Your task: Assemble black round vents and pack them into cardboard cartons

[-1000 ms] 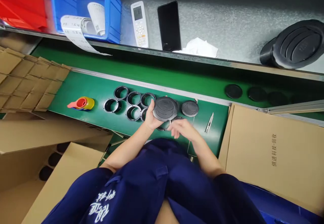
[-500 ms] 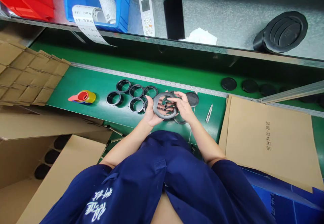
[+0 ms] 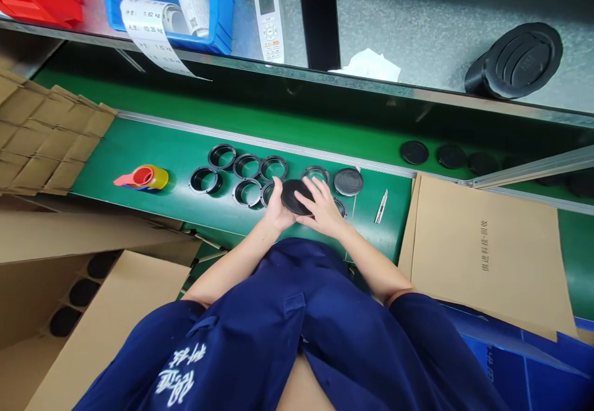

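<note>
Just above the front of the green bench, I hold a black round disc [image 3: 293, 197] between both hands. My left hand [image 3: 277, 211] is closed around its left edge, thumb pointing up. Across the right side of the disc, the fingers of my right hand [image 3: 325, 210] press against its dark face. Several black rings [image 3: 247, 166] stand on the bench to the left, one partly behind my left hand. Another black ring [image 3: 317, 174] lies behind my right hand, and one more [image 3: 341, 207] is partly covered by it. Close by on the right is a ridged black cap [image 3: 349, 181].
A utility knife [image 3: 381, 207] lies to the right, beside stacked cardboard [image 3: 482, 250]. A tape roll [image 3: 151, 177] sits left. Overhead, the shelf [image 3: 371, 21] holds a blue bin [image 3: 220, 27], remote [image 3: 269, 24], phone [image 3: 321, 30] and black cylinder [image 3: 515, 61]. An open carton [image 3: 106, 312] is lower left.
Half a second ago my hands held a ring with a see-through, barred middle; now a solid dark face shows. My right hand has moved slightly left and down over it.
</note>
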Tool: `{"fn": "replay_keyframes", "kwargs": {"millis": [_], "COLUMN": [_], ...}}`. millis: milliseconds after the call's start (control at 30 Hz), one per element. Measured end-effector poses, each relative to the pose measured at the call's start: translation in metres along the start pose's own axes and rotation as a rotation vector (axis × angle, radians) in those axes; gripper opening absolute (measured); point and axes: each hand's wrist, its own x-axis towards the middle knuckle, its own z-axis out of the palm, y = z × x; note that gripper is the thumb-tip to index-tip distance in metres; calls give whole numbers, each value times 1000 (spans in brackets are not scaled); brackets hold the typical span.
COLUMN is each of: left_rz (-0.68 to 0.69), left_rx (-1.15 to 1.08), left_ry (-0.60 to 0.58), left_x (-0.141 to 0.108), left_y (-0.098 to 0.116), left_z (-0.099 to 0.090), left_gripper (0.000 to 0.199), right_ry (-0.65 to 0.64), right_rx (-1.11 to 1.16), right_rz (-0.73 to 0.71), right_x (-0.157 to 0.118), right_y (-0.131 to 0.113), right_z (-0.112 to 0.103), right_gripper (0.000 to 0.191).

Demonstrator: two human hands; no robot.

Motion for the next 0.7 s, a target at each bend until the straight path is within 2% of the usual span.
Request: {"fn": "replay_keyframes", "kwargs": {"millis": [167, 233, 367, 467, 567, 633, 700], "left_rz": [-87, -98, -44, -8, 37, 44, 33], "left_rx": [39, 55, 75, 57, 41, 36, 36], "left_ry": [127, 202, 329, 365, 419, 449, 476], "left_x": [8, 9, 6, 1, -5, -6, -5], "left_y": [-9, -4, 18, 34, 44, 49, 52], "left_z": [-19, -25, -39, -48, -55, -58, -59], "left_gripper": [84, 83, 72, 62, 57, 56, 56], "right_ry": [-212, -190, -71, -132, -190, -150, -53], "right_rx": [116, 97, -142, -232, -247, -228, -203], "right_rz": [122, 214, 440, 465, 454, 419, 381], "right_x": [14, 29, 65, 84, 95, 102, 108], "right_y": [8, 22, 61, 84, 93, 92, 89], "right_z": [22, 30, 46, 56, 58, 56, 55], "right_gripper": [101, 104, 107, 105, 105, 101, 92]}}
